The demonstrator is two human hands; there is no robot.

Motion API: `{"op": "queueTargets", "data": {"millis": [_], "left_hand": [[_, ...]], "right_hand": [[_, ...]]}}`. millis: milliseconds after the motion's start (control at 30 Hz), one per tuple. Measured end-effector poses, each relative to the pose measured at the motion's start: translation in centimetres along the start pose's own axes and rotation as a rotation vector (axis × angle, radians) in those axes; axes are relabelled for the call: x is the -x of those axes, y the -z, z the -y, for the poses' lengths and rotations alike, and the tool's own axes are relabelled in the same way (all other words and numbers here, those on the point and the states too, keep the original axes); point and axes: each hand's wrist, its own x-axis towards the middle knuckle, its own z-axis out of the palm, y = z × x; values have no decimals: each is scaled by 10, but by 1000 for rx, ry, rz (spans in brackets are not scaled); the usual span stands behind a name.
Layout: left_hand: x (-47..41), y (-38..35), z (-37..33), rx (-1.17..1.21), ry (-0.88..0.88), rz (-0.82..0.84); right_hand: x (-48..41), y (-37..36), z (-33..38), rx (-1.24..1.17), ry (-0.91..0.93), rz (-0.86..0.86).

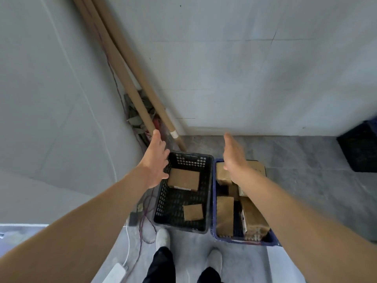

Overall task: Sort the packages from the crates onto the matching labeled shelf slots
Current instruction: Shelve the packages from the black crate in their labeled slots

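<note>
So, left hand [156, 162]: held out above the far left corner of the black crate [163, 201], fingers straight and close together, holding nothing.
Right hand [232, 158]: held out edge-on above the far end of the blue crate [213, 201], fingers straight and together, also holding nothing.
Black crate: stands on the floor near the wall corner; the big package [183, 179] lies flat at its far end and the small package [193, 212] lies flat near its front right corner, the two well apart.
Blue crate: just beside the black one on its right, crowded with other packages [224, 215], some tilted against each other.
Step, as I judge it: the reach down for one package, probably the big one, which lies between the two hands.
Grip: take it by two opposite edges, one hand each side, and lift it straight up so it clears the crate wall.
Label: a pale strip shows on the big package's near edge but cannot be read from here; turn it to face up before choosing a slot.
Shelf: out of view, so the turn towards it comes after the lift.
Hazards: tubes [132, 78] lean in the corner just past the left hand, and cables [145, 221] lie on the floor by the black crate's left side; keep elbow and feet off them.
</note>
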Motion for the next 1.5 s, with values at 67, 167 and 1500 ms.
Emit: {"op": "queueTargets", "data": {"millis": [67, 167, 1500], "left_hand": [[-19, 8, 2, -10, 30, 19], [-46, 23, 7, 18, 68, 28], [-577, 152, 297, -339, 255, -123]], "right_hand": [[-10, -8, -6, 46, -9, 3], [-28, -20, -19, 86, -36, -37], [-409, -195, -513, 20, -605, -57]]}}
